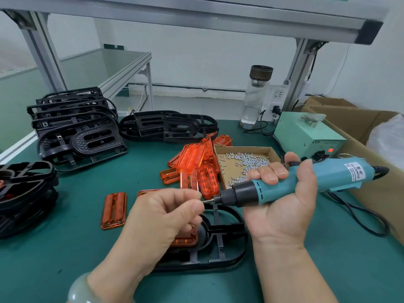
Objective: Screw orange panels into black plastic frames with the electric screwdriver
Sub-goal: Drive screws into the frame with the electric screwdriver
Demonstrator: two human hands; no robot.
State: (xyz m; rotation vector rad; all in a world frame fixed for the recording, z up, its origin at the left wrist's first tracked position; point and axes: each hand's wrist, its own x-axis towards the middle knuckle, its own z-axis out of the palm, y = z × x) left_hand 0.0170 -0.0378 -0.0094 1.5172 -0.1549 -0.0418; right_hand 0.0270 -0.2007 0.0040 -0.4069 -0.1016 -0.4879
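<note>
Left hand (pixel 166 217): fingers curled, thumb and forefinger pinched together at the tip of the bit (pixel 211 200). Whether a screw sits in the pinch is too small to tell. A pale bangle (pixel 79 289) is on that wrist.

Right hand (pixel 282 193): palm up, fingers wrapped round the teal screwdriver (pixel 306 180), which lies nearly level with its nose pointing at the left hand. Its black cord (pixel 360 217) loops off to the right across the green mat (pixel 65 248).

Directly under both hands a black frame (pixel 227 237) lies flat on the mat, with one orange panel (pixel 185 240) set into its left part, mostly hidden by the left hand.

Just left of the frame a single loose panel (pixel 113 211) lies flat.

Behind the hands is a heap of panels (pixel 196 167), touching a shallow cardboard tray of screws (pixel 242 162) on its right.

At the far left edge stands a stack of frames (pixel 21 193). A taller stack (pixel 76 127) stands further back, with more frames (pixel 168 127) lying beside it at centre.

At back right is a pale green power box (pixel 306 136) with a red lamp lit, a glass bottle (pixel 255 99) behind it and an open carton (pixel 360 132) beside it.
</note>
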